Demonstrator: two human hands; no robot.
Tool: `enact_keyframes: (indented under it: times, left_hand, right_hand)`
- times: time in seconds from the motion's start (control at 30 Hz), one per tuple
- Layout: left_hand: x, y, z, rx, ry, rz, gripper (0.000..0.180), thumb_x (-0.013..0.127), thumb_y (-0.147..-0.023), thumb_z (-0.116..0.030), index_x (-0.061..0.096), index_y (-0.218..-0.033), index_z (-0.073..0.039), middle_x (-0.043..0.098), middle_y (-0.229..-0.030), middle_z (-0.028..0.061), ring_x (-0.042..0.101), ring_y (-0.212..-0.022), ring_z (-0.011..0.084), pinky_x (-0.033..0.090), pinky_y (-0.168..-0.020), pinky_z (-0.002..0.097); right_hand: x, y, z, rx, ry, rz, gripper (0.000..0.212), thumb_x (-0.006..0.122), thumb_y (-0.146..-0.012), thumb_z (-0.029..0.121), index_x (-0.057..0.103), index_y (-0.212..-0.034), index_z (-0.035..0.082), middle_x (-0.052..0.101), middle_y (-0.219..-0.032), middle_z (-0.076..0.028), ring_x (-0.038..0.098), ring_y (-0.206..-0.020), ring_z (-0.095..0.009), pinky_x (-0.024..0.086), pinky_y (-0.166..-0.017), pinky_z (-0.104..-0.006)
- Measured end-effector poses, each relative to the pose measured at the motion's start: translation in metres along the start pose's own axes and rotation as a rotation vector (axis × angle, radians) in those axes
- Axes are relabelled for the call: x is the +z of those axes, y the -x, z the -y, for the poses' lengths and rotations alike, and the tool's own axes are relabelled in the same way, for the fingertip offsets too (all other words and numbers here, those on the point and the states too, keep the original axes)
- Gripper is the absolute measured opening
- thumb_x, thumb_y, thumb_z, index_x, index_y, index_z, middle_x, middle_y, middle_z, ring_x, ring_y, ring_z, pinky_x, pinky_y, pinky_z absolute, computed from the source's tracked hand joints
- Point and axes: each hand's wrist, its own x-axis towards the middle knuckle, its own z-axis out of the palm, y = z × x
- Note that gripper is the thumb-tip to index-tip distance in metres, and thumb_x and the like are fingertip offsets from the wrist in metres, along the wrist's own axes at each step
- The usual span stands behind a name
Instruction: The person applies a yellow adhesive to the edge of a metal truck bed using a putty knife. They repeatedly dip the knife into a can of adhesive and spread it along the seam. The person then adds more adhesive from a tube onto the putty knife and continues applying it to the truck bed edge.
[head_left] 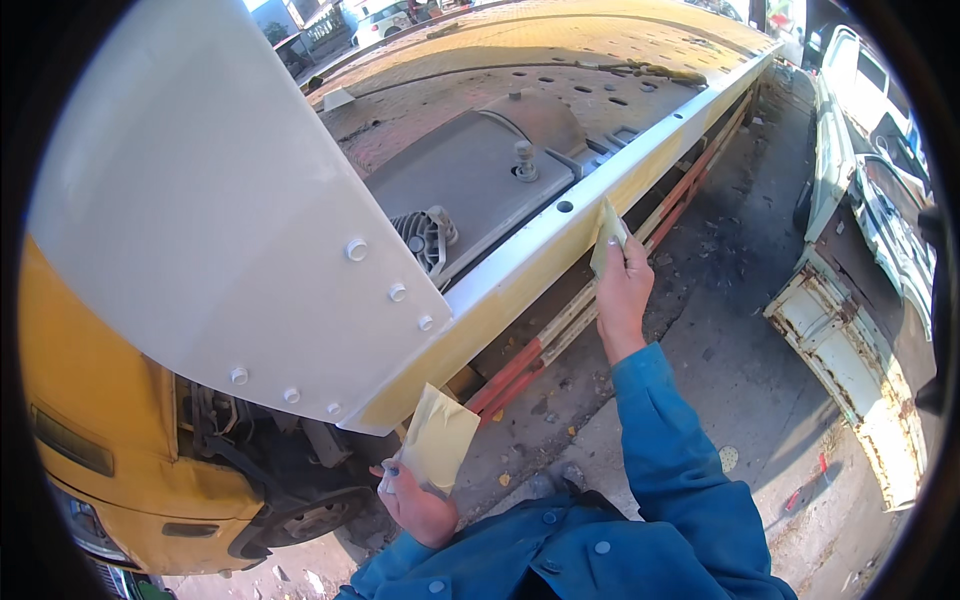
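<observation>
Spreader (609,236) at long beam (522,283), pinched in right hand (626,288); looks light, thin, bendy, best held by lower end. Pale sheet (442,438), likely stiffish, gripped low in left hand (415,505).

We get hard sunlight on the far flatbed (560,42), glare along the white rail (540,227), shade across the ground (720,330) at right, and strong fisheye bending at the edges.
</observation>
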Motion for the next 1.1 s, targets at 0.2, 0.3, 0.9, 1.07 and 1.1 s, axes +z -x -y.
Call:
enact_keyframes:
  times: [0.2, 0.3, 0.9, 1.07, 1.1]
  left_hand:
    - [0.002, -0.001, -0.002, 0.003, 0.026, -0.058, 0.059, 0.065, -0.118, -0.044, 0.067, -0.135, 0.012, 0.075, -0.132, 0.0241, 0.075, -0.12, 0.0318, 0.058, -0.108, 0.0459]
    - [0.008, 0.002, 0.002, -0.043, 0.02, -0.151, 0.059, 0.065, -0.118, -0.043, 0.067, -0.135, 0.013, 0.075, -0.131, 0.0242, 0.075, -0.119, 0.0318, 0.06, -0.105, 0.0459]
    - [0.001, -0.003, 0.011, -0.071, -0.042, -0.099, 0.054, 0.065, -0.117, -0.042, 0.062, -0.134, 0.01, 0.073, -0.133, 0.0235, 0.069, -0.13, 0.0293, 0.053, -0.119, 0.0492]
    - [0.006, 0.001, 0.008, -0.094, -0.008, -0.225, 0.056, 0.067, -0.116, -0.044, 0.057, -0.139, 0.007, 0.07, -0.138, 0.0225, 0.067, -0.133, 0.0288, 0.049, -0.125, 0.0495]
    - [0.003, 0.002, 0.006, -0.098, -0.019, -0.2, 0.057, 0.068, -0.116, -0.044, 0.057, -0.14, 0.007, 0.069, -0.14, 0.0223, 0.067, -0.132, 0.0286, 0.049, -0.124, 0.0494]
  right_hand:
    - [0.021, 0.028, 0.011, -0.218, 0.272, 0.064, 0.044, 0.06, -0.119, 0.014, 0.064, -0.162, 0.001, 0.064, -0.149, -0.018, 0.066, -0.134, -0.031, 0.055, -0.114, -0.0398]
    - [0.029, 0.047, 0.023, -0.275, 0.302, 0.096, 0.047, 0.062, -0.119, 0.013, 0.061, -0.164, 0.001, 0.062, -0.149, -0.018, 0.065, -0.134, -0.033, 0.055, -0.115, -0.0406]
    - [0.025, 0.179, 0.016, -0.493, 0.167, 0.495, 0.061, 0.075, -0.093, -0.009, 0.074, -0.152, 0.005, 0.071, -0.147, -0.017, 0.068, -0.131, -0.037, 0.056, -0.113, -0.0442]
    - [0.008, 0.138, 0.001, -0.211, 0.113, 0.213, 0.041, 0.067, -0.111, 0.0, 0.074, -0.151, 0.003, 0.073, -0.143, -0.015, 0.073, -0.128, -0.029, 0.058, -0.109, -0.0381]
    - [0.005, 0.12, -0.012, -0.173, 0.127, 0.127, 0.038, 0.065, -0.114, 0.004, 0.073, -0.151, 0.003, 0.073, -0.143, -0.015, 0.073, -0.127, -0.028, 0.058, -0.109, -0.037]
